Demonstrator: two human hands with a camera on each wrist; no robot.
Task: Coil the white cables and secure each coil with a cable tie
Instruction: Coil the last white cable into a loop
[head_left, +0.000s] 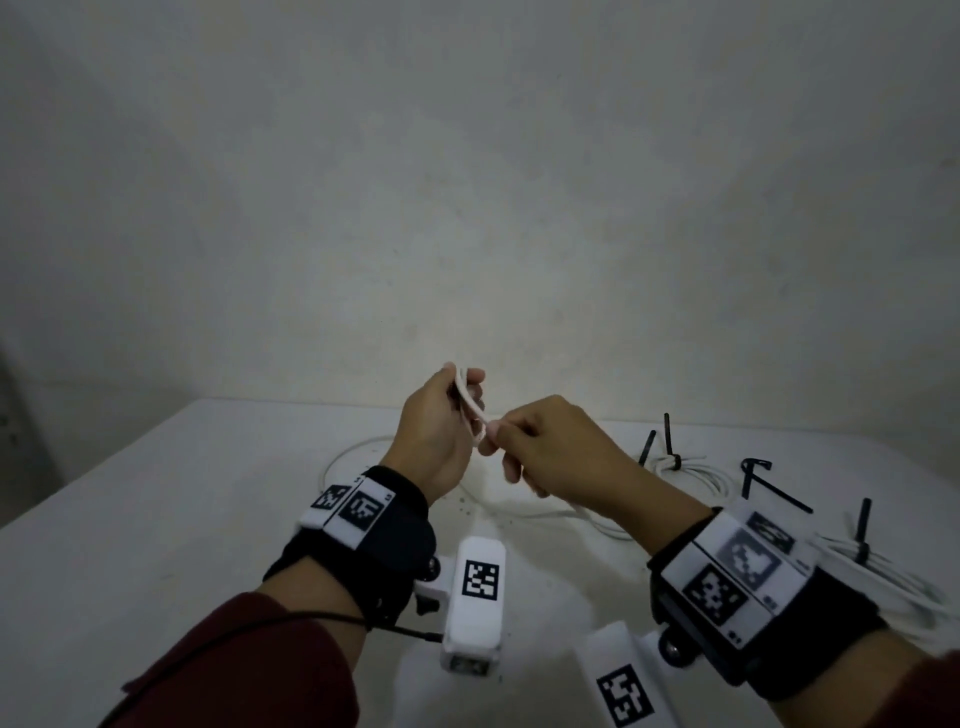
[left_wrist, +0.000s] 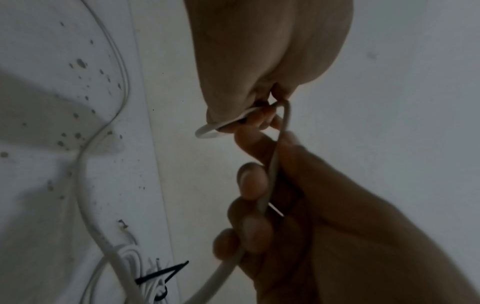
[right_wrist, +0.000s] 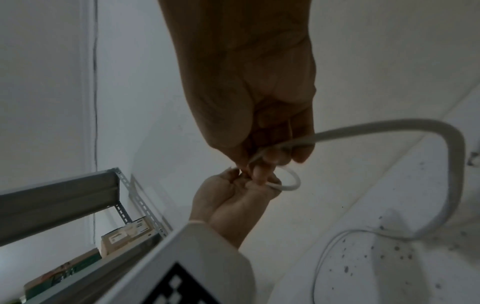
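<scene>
The white cable (head_left: 470, 402) is held up above the table (head_left: 130, 519) between both hands, which meet at its end. Farthest left, a slack stretch of it lies in a wide curve on the table top (head_left: 353, 452). The left hand (head_left: 436, 431) pinches a small bend of the cable between thumb and fingertips; the left wrist view shows a short loop (left_wrist: 207, 131) sticking out just beside those fingers (left_wrist: 262, 121). Touching it, the right hand (head_left: 550, 452) has its fingers curled round the cable, which runs through the fist and out below (left_wrist: 270, 176), then drops in a long arc down to the table (right_wrist: 451, 164). To the right of the hands, a coiled cable (head_left: 691, 470) lies on the table with a black cable tie (head_left: 670, 447) round it, the tie's tail standing up. Further right a loose black tie (head_left: 763, 480) lies bent on the surface. At the far right edge sits another coil (head_left: 883, 577), also bound with a black tie (head_left: 863, 535).
</scene>
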